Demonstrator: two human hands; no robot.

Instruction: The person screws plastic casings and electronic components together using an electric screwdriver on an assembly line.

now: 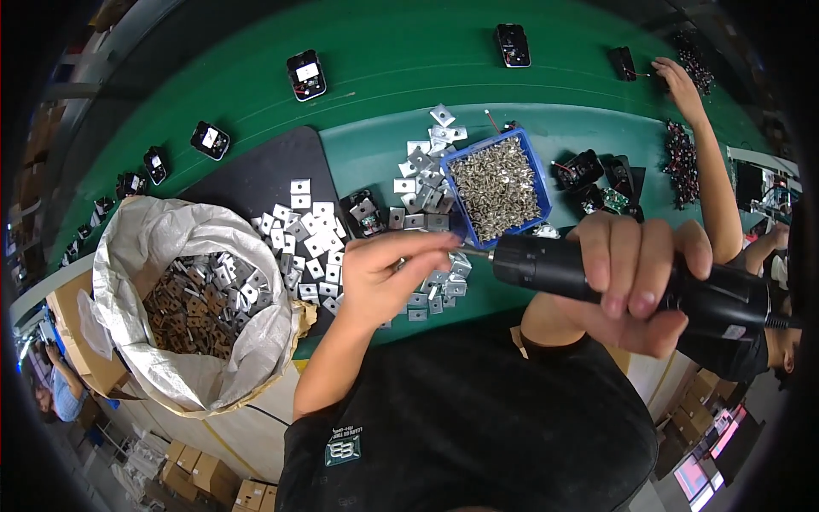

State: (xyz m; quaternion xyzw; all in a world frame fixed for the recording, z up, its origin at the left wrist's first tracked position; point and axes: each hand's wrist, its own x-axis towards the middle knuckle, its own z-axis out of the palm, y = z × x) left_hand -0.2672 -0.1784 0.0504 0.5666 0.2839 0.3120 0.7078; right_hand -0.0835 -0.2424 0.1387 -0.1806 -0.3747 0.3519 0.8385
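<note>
My right hand (627, 269) is wrapped round a black electric screwdriver (542, 263), held level with its bit pointing left. At the bit's tip, my left hand (380, 273) has thumb and index finger brought together; whatever small thing is between them is hidden. Just beyond the hands stands a blue bin (543, 186) full of small silver screws (496, 188). Loose square metal plates (416, 222), each with a hole, lie beside the bin and under my hands. A small black housing (365, 215) with parts inside sits beyond my left hand.
A white sack (136, 324) of brown and silver metal pieces stands at left, beside a black mat (281, 166) with more plates. Black units (306, 75) line the green conveyor (401, 64). Opened housings (580, 171) lie right of the bin. A co-worker's hand (678, 85) reaches in at far right.
</note>
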